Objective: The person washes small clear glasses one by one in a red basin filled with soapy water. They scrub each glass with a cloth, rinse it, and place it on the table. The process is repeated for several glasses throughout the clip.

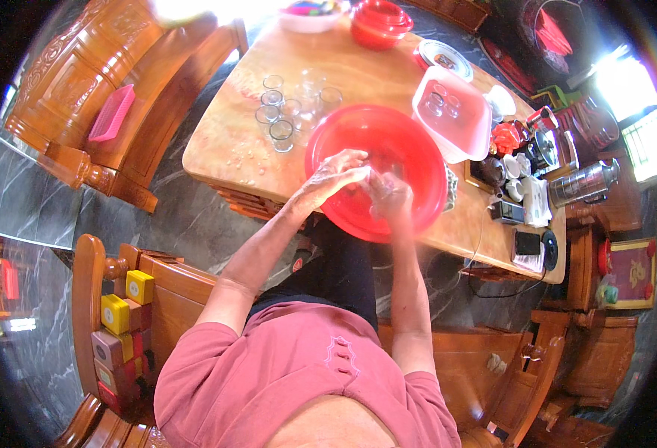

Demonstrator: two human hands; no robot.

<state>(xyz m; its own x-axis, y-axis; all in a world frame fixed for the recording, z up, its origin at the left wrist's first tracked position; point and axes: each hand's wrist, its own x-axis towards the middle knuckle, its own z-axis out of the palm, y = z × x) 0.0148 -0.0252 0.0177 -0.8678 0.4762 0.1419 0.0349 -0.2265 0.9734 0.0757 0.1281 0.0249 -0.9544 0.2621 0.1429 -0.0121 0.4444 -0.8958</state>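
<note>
Both of my hands are over the red plastic basin (328,134), which sits at the table's near edge. My left hand (335,172) reaches in from the left, its fingers and thumb around a small pale or clear item (367,174), too blurred to name. Against the same item is my right hand (389,194), blurred and wet-looking, with its grip partly hidden. Left of the basin, several clear drinking glasses (281,133) stand on the table. A pink plastic tub (477,134) with a few glasses (436,103) in it touches or nearly touches the basin's right side.
Water drops dot the stone-like tabletop (222,131). Red bowls (381,25) and a plate (446,59) are at the back. Cups (511,166), a metal thermos (585,182) and a phone (527,243) with a cable crowd the right end. Carved wooden benches (183,291) surround the table.
</note>
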